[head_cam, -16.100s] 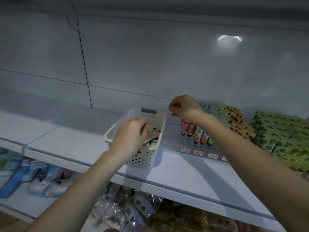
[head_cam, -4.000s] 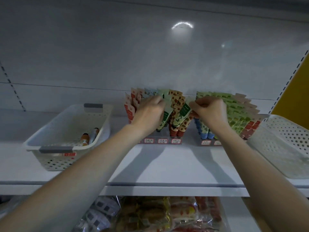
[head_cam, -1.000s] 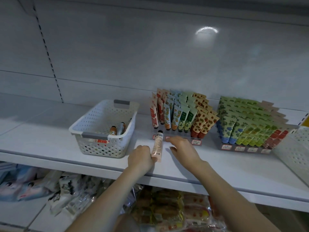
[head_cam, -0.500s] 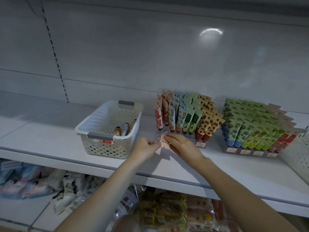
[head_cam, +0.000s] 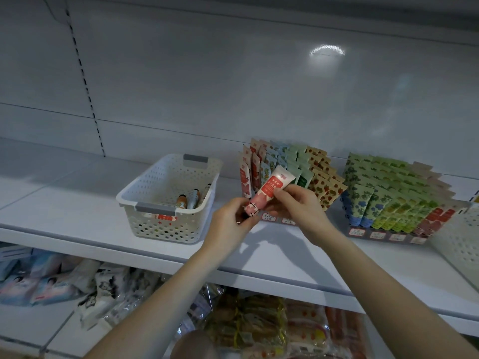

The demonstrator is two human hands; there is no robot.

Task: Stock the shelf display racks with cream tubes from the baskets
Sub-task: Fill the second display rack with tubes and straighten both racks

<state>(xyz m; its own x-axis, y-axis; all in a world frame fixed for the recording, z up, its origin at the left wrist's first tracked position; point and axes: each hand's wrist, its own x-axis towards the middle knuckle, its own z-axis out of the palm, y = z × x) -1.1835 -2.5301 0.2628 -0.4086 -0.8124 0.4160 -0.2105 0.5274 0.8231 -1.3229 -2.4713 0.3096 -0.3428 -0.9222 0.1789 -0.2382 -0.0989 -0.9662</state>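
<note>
Both hands meet over the white shelf (head_cam: 77, 203), just right of the perforated white basket (head_cam: 166, 224), and share one cream tube (head_cam: 269, 189). The left hand (head_cam: 230, 224) pinches the tube's lower end, which its fingertips cover; its grip is clenched on that end. The right hand (head_cam: 298, 208) grasps the tube about midway, thumb and fingers curled round it. The tube is off the shelf and tilted, its flat white crimped end pointing up and away from the basket and its pink-and-red printed body slanting down toward the left hand. Inside the basket, a few leftover tubes (head_cam: 188, 199) lie at the bottom by the near right corner. To the right of the basket, behind the held tube, the nearer display rack (head_cam: 285, 161) holds upright rows of red, blue, green and orange-patterned tubes, with small price labels (head_cam: 269, 217) along its front edge. Farther right of the basket, the second display rack (head_cam: 396, 193) is packed with green, blue and red tubes. Farthest from the basket, at the frame's right edge, the wall of another perforated basket (head_cam: 461, 244) shows. Below the basket's shelf, packaged goods (head_cam: 259, 325) lie on a lower shelf.
</note>
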